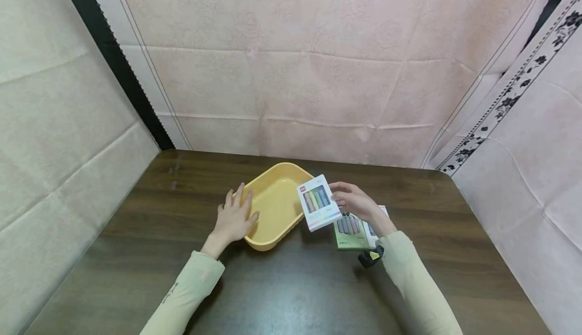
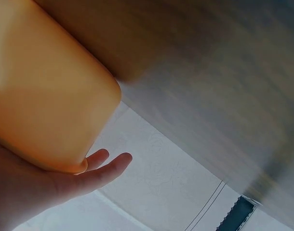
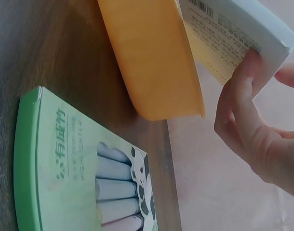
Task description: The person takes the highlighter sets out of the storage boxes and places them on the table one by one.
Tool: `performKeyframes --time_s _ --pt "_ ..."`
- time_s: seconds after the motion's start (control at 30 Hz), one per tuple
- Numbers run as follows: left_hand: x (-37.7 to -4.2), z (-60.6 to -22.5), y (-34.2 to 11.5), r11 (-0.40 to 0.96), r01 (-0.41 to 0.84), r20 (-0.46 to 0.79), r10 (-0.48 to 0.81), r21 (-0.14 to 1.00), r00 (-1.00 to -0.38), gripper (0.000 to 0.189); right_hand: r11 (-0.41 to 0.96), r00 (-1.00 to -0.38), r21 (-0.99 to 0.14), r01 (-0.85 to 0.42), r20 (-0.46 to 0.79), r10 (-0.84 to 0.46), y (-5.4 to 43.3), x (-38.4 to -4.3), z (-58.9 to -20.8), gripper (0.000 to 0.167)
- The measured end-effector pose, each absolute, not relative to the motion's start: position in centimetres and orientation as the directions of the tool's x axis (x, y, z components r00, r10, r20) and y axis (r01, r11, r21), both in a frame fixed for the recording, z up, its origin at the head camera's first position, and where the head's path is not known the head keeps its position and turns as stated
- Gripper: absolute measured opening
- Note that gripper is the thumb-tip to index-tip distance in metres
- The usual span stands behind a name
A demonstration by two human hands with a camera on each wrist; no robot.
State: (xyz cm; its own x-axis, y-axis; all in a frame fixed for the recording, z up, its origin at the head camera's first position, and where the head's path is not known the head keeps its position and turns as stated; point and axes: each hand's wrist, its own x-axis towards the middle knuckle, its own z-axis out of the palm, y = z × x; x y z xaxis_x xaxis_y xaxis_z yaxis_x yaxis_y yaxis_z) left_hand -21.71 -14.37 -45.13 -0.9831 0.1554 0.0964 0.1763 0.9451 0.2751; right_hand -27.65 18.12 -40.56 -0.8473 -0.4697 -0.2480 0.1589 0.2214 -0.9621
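A yellow plastic basin (image 1: 273, 201) stands on the table, its outer wall (image 2: 50, 86) filling much of the left wrist view. On its left rim rests my left hand (image 1: 233, 220), fingers extended and thumb reaching over the inside. My right hand (image 1: 356, 203) pinches a white highlighter box (image 1: 320, 204) by its edge, tilted above the basin's right rim. Pastel highlighters show through the box's window; printed text and a barcode mark its back (image 3: 224, 41). Below the right hand lies a green highlighter box (image 3: 65, 159) with a panda picture.
Another white box (image 1: 372, 231) lies beside the green one, partly hidden by my right wrist. A black band with a yellow patch (image 1: 370, 256) sits at that wrist. Pale cloth (image 1: 295, 87) hangs behind the brown wooden table (image 1: 282, 294) and along both sides.
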Motion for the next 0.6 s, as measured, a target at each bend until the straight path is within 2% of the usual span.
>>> performKeyframes --time_s 0.23,0.6 --pt "-21.7 -45.2 -14.4 0.944 0.181 0.096 0.160 0.274 -0.982 0.063 0.237 -0.852 -0.959 0.157 -0.253 -0.459 19.4 -27.4 -40.7 0.048" --pt "-21.8 -45.3 -14.4 0.943 0.184 0.103 0.161 0.278 -0.982 0.063 0.191 -0.847 -0.961 0.201 -0.269 -0.459 21.7 -26.6 -40.8 0.049"
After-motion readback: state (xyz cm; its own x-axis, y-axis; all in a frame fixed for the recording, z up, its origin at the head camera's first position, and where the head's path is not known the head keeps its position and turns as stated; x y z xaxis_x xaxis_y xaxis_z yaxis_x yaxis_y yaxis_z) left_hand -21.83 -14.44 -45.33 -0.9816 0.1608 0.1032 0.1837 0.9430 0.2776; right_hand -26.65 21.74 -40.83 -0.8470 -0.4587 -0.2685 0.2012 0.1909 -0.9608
